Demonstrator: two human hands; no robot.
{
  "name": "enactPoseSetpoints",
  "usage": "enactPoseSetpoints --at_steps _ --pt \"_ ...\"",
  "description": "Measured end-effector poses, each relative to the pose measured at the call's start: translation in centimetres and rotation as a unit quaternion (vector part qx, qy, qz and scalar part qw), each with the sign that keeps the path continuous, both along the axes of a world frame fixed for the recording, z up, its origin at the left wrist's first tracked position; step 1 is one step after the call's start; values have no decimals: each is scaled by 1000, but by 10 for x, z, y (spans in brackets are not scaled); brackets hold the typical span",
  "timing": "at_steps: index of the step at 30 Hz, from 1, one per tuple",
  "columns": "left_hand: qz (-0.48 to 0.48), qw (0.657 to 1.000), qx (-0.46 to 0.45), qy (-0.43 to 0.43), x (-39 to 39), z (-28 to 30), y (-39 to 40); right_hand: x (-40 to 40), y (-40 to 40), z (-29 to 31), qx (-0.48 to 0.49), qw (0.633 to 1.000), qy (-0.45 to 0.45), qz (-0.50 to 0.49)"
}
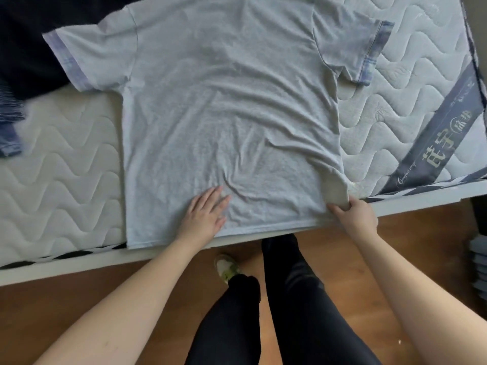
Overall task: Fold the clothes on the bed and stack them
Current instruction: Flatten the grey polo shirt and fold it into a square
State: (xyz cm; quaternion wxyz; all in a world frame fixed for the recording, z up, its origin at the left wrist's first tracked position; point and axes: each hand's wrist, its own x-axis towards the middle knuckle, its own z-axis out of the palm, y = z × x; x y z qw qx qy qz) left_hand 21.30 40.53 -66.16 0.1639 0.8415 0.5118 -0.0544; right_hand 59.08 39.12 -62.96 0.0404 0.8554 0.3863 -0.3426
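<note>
Mattress [60,164] bears T-shirt [224,114] lengthwise, hem toward person, collar away

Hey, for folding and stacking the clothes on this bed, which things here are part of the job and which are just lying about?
Part of the job:
- grey T-shirt, spread flat
- left hand, pressing its hem
- right hand, pinching its hem corner
- dark clothes, far left
- mattress, the work surface

Just lying about:
- mattress label
- shoe on wooden floor
</note>
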Motion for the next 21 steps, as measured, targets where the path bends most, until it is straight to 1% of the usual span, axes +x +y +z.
enactPoseSetpoints --at_steps 2,4,6,8,10,11,12,14,15,17,19,20,21 --pt "75 997 -12 15 -30 4 -18 -1 -15 1 32 995 67 -64" --pt "198 978 -57 42 -61 8 -34 -4 -31 3 57 989 92 -106" --pt "340 937 -61 53 -87 12 -49 -5 -45 0 67 985 95 -128" --pt "466 884 -37 13 -105 14 -58 -5 -53 -5 82 974 121 -174" --pt "545 837 -41 -22 -115 14 -60 -5 -56 -7 110 937 196 -266" --pt "572 818 -51 -21 -119 14 -60 -5 -56 -7 124 919 225 -300" --pt "598 799 -62 -13 -121 13 -59 -6 -57 -6 134 907 237 -320" --pt "645 760 -73 -9 -125 11 -59 -6 -59 -4 149 891 257 -344" --pt "658 749 -77 -24 -127 10 -62 -6 -60 -3 154 883 268 -353" --pt "650 752 -89 -65 -132 6 -69 -5 -64 -1 164 876 275 -361" --pt "643 753 -100 -102 -139 5 -77 -3 -69 -2 164 877 267 -363" --pt "651 741 -102 -129 -143 4 -80 -1 -72 -3 160 881 263 -361" --pt "663 722 -108 -165 -146 4 -83 0 -75 -5 147 885 259 -357"
